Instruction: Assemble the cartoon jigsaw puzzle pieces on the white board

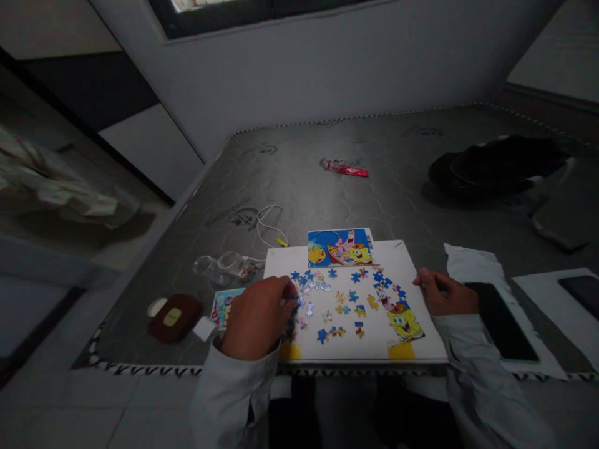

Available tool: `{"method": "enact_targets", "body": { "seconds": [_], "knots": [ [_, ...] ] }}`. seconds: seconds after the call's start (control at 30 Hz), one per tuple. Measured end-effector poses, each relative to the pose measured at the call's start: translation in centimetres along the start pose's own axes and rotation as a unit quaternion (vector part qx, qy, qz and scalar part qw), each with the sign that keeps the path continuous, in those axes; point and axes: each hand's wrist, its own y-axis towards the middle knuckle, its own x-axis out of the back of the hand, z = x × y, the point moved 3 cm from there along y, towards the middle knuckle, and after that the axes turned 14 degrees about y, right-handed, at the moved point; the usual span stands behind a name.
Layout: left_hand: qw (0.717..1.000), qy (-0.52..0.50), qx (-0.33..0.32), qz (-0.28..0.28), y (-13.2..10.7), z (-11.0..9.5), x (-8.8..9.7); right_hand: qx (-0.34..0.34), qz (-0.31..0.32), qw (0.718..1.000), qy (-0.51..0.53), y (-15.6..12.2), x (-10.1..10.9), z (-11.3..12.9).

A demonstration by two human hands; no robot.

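Note:
A white board (402, 259) lies at the near edge of a grey mattress-like surface, strewn with several loose blue and yellow puzzle pieces (349, 299). A joined cartoon section (403, 319) sits at its right side. A colour reference picture (340, 247) rests at the board's far edge. My left hand (259, 317) hovers over the board's left part, fingers curled onto pieces there; what it pinches is hidden. My right hand (442, 292) rests at the board's right edge, fingers curled in, nothing visible inside.
A black phone (500, 319) lies on white cloth to the right. Left of the board are a clear plastic bag (223, 267), white cable (266, 226), a brown case (174, 317) and a small card (223, 305). A red wrapper (347, 168) and dark clothing (496, 165) lie farther back.

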Motion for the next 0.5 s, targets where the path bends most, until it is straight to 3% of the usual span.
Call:
{"method": "enact_targets", "body": {
  "seconds": [0.2, 0.5],
  "knots": [
    [1.000, -0.014, 0.026, 0.007, 0.0, 1.8, -0.1, -0.013, -0.001, 1.000, 0.008, 0.1, -0.2, -0.8],
    [1.000, -0.010, -0.004, 0.002, 0.2, 0.2, -0.6, -0.048, 0.004, 0.999, 0.010, 0.0, 0.1, -0.1]
  ]
}}
